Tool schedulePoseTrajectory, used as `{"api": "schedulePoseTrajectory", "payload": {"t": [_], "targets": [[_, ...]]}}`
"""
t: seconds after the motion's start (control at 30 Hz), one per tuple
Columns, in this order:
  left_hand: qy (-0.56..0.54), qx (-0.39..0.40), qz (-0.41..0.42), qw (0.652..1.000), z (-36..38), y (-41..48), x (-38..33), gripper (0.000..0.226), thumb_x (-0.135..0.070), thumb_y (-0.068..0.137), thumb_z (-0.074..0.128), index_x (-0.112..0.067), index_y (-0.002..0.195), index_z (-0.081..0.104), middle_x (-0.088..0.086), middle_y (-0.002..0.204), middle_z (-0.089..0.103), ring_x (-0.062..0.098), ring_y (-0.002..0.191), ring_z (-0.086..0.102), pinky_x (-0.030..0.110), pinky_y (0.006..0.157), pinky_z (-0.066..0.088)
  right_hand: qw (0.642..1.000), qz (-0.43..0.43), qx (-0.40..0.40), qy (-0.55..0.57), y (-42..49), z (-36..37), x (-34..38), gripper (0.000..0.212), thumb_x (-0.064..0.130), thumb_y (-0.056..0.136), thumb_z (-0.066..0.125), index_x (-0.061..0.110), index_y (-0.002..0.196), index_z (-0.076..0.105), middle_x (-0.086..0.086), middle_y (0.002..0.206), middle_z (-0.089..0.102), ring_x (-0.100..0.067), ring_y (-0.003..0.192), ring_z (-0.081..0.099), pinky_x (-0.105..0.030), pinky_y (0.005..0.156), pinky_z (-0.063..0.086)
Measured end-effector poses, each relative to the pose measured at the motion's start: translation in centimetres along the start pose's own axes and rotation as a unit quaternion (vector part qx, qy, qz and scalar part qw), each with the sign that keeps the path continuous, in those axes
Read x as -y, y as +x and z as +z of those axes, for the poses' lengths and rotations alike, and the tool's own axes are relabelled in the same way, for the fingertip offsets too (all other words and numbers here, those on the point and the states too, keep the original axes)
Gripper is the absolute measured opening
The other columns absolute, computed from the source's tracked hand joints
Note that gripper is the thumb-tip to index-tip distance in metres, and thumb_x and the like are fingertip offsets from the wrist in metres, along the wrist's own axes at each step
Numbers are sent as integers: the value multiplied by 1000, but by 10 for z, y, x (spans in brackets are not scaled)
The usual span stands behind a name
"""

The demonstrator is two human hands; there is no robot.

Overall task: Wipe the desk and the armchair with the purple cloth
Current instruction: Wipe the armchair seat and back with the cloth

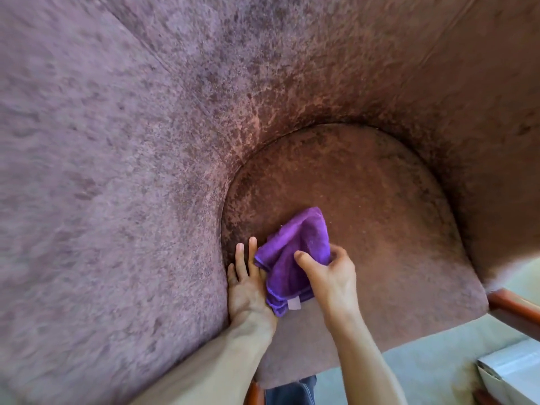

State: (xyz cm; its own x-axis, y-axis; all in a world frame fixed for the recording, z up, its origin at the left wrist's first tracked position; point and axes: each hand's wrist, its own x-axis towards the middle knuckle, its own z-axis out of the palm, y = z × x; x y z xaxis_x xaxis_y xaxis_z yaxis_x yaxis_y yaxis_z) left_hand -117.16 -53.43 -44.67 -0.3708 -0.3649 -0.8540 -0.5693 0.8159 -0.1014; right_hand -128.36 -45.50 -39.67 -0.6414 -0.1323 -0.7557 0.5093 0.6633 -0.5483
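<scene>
A mottled mauve-brown armchair fills the view; its seat cushion (380,217) lies at centre right and its curved inner wall (117,171) rises on the left. The folded purple cloth (295,252) rests on the seat's left side, a white label at its near edge. My right hand (327,276) grips the cloth from the right, thumb on top. My left hand (248,287) lies flat with fingers stretched, in the gap between seat and left wall, touching the cloth's left edge. The desk is out of view.
A reddish wooden armrest or frame piece (514,311) sticks out at the right. Pale carpet (423,372) lies below the seat's front edge. A white box (514,372) stands at the bottom right corner. Dark trousers (292,390) show under the seat front.
</scene>
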Motion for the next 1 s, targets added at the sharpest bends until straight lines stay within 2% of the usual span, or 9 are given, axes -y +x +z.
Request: {"api": "schedulePoseTrajectory", "payload": {"t": [0.13,0.23,0.3,0.43,0.53,0.7,0.77,0.87,1.0], "targets": [[-5,5,-18,1000,-2,-1,-3,95,-46,103,43,-6,150,-29,19,145,-49,44,145,-31,53,123,7,978,45,-45,199,-7,-28,11,22,19,75,81,3,85,70,-4,75,69,-19,71,62,-34,66,48],[2,8,-24,1000,0,1,-5,122,-64,91,56,0,139,-37,23,144,-51,45,144,-32,54,123,6,960,-111,-234,105,-19,-52,23,21,34,69,69,27,83,55,14,80,65,-2,67,56,-13,64,46],[-1,4,-25,1000,1,1,-5,123,-64,90,56,0,139,-36,24,143,-51,46,144,-32,54,123,7,941,-184,-284,-2,-18,-54,27,31,29,72,64,36,93,42,1,116,68,-5,94,64,-9,79,45],[-11,-10,-26,1000,3,0,-5,125,-64,89,58,0,138,-37,23,144,-51,45,145,-30,53,123,10,946,-182,-98,-251,13,-10,17,80,-1,82,58,14,154,27,-27,154,39,-46,138,42,-47,114,34],[-18,-10,-24,999,2,0,-5,127,-63,87,61,0,133,-40,21,141,-52,44,146,-29,53,123,10,878,-208,-16,-430,13,30,-6,86,-3,83,48,8,161,14,-24,164,15,-45,153,8,-51,125,7],[-7,9,-14,1000,-2,-1,-4,104,-57,95,51,-11,154,-21,18,145,-48,42,147,-28,52,124,8,839,-273,125,-454,-2,23,-30,87,6,83,58,20,161,22,-17,167,16,-38,156,2,-48,126,-1],[-4,19,-5,1000,-3,-2,-3,104,-59,94,52,-14,155,-19,18,150,-45,43,146,-30,52,124,7,865,-288,152,-382,-7,16,-27,83,2,84,61,22,159,29,-14,166,22,-34,156,8,-42,127,5],[-16,11,-18,1000,-7,-5,-3,120,-62,90,58,-4,145,-32,18,144,-49,42,147,-29,51,124,7,969,-217,78,-85,-17,0,-8,60,-9,89,58,22,141,58,-6,142,61,-22,140,50,-35,119,34],[-17,6,-10,1000,-10,-8,-4,119,-62,92,55,0,140,-35,22,147,-48,45,146,-29,53,124,8,967,-140,-82,197,-18,-31,24,33,21,90,63,27,121,69,8,108,74,-12,104,67,-47,102,50]]}}
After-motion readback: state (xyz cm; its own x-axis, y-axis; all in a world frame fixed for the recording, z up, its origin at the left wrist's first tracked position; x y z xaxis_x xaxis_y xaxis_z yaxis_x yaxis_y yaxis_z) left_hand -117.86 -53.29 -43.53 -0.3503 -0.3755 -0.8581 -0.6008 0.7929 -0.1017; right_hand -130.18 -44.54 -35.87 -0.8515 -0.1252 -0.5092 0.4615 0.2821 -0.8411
